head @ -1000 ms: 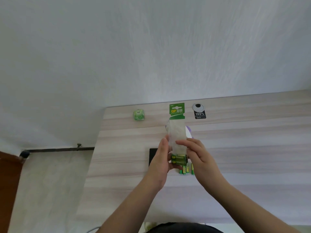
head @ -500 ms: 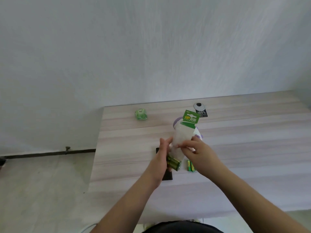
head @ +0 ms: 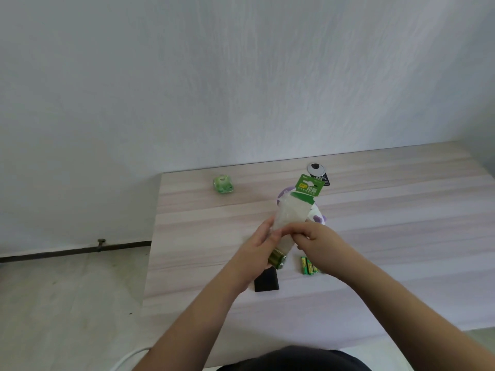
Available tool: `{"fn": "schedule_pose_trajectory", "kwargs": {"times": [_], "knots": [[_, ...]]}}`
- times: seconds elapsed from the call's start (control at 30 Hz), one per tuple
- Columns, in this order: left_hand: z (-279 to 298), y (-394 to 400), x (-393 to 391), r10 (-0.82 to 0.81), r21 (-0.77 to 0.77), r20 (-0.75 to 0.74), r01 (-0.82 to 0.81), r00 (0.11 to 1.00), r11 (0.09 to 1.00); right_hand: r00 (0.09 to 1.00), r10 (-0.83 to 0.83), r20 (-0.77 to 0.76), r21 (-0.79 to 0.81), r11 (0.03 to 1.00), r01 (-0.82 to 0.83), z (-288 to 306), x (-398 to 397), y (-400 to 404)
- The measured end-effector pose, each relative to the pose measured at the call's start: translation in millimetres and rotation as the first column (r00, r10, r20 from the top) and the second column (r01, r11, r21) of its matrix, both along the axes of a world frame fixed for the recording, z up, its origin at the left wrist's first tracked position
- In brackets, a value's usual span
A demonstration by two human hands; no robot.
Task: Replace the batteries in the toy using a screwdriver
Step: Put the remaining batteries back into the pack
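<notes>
A clear plastic battery pack [head: 290, 215] with a green card header is held tilted above the wooden table [head: 388, 231]. My left hand [head: 257, 247] grips its lower left side, where green-gold batteries [head: 277, 258] stick out at the bottom end. My right hand [head: 313, 236] pinches the pack's plastic from the right. Loose green batteries [head: 308, 265] lie on the table just under my right wrist. A white and purple toy [head: 317, 216] sits behind the pack, mostly hidden. No screwdriver is visible.
A small black flat object [head: 266, 282] lies under my left wrist. A green round object [head: 223, 184] sits near the table's far left edge. A silver cable grommet [head: 317, 168] and a black tag [head: 322, 180] are at the back. The table's left edge drops to the floor.
The pack has tilted to the right and the batteries have slid out of its lower end. The view has shifted left and down, so both hands sit further right in frame.
</notes>
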State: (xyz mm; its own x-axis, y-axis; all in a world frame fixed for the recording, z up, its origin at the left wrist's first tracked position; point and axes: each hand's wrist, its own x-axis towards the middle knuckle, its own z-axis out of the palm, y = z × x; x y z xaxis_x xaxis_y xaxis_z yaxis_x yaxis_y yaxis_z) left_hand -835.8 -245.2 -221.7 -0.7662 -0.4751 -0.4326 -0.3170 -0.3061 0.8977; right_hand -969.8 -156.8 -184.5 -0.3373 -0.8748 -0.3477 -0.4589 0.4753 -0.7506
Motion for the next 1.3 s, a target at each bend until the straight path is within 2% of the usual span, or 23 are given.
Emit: {"fn": "schedule_pose_trajectory", "kwargs": {"times": [0.1,0.27,0.43,0.63,0.8,1.03,1.17,1.3], "knots": [[1,-2,-7,0.065,0.047,0.047,-0.067,0.997,0.997,0.997,0.043,-0.071,0.043,0.998,-0.04,2,-8,3],[-2,-3,-16,0.062,0.013,0.08,-0.063,0.995,0.998,0.95,0.271,-0.157,0.082,0.962,-0.261,-7,-23,14],[-4,10,-23,0.048,-0.055,0.144,-0.04,0.988,0.998,0.951,0.21,-0.225,0.023,0.977,-0.211,-22,-27,22],[-6,29,-34,0.026,-0.106,0.196,-0.005,0.98,0.994,0.981,0.118,-0.151,-0.002,0.993,-0.12,-35,-34,34],[-8,40,-41,0.021,-0.127,0.189,0.003,0.982,0.992,0.982,0.126,-0.141,-0.029,0.991,-0.131,-46,-43,42],[-10,43,-47,0.068,-0.132,0.207,-0.041,0.976,0.99,0.952,0.217,-0.216,-0.063,0.97,-0.236,-53,-50,49],[-10,48,-51,0.069,-0.187,0.195,-0.032,0.978,0.982,0.964,0.18,-0.193,-0.058,0.979,-0.195,-52,-51,50],[-7,54,-54,0.061,-0.252,0.18,-0.014,0.982,0.968,0.975,0.119,-0.186,0.012,0.993,-0.119,-55,-48,49]]}}
